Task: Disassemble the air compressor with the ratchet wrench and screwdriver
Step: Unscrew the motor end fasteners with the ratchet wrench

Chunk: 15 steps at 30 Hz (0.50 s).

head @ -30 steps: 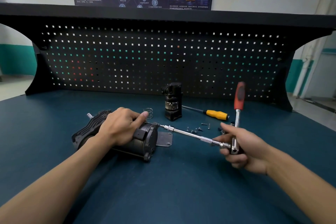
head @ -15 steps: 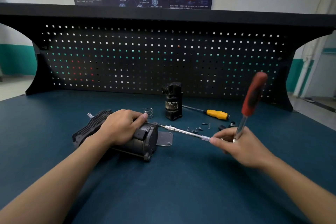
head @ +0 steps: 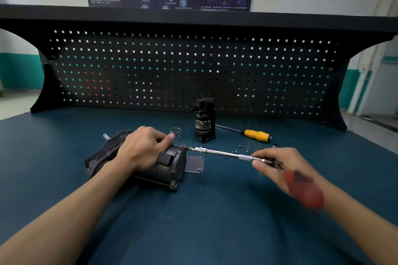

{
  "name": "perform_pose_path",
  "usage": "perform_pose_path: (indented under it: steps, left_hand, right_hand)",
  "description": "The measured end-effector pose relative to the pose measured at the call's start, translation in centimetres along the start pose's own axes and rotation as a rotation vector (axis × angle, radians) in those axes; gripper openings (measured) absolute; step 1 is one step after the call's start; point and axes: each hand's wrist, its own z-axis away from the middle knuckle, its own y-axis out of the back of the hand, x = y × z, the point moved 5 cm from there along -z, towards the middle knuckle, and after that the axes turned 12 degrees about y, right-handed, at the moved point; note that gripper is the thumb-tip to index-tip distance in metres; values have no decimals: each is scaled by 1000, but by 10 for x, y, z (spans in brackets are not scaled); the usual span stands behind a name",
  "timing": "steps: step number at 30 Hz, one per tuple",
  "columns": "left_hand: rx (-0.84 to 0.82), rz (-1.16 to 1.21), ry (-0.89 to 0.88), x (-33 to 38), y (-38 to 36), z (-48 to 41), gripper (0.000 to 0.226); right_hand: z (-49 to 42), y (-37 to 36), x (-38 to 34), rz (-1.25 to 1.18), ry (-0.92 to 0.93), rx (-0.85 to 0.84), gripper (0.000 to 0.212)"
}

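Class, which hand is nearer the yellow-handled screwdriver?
Right. The right hand, holding the red-handled ratchet wrench, is just in front of the yellow-handled screwdriver; the left hand grips the black air compressor, further left.

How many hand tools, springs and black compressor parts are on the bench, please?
Hand tools: 2 (ratchet wrench, screwdriver)
Springs: 1 (coil spring)
Black compressor parts: 2 (compressor body, upright cylinder)
Total: 5

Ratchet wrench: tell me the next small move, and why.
Probably swing the red handle up for a loosening stroke. The ratchet wrench has its tip seated against the end of the air compressor, the right hand grips its head, and the left hand holds the body steady.
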Motion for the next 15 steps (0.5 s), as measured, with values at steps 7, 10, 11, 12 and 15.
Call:
perform_pose_path:
  steps: [7,10,11,12,15]
  left_hand:
    - [-4,7,-2,0,2,1,80]
    - [-15,18,4,-1,4,2,78]
    - [-20,25,4,-1,4,3,77]
    - [-23,31,0,-1,4,3,76]
    - [-27,39,-18,-1,4,3,68]
  right_hand:
    - [14,-15,-9,-1228,-981,10,48]
    - [14,-21,-13,-1377,-1011,-5,39]
    - [14,-22,-12,-1366,-1005,-12,34]
    - [14,-24,-12,-1346,-997,-19,30]
    - [13,-23,-10,-1266,-964,-14,24]
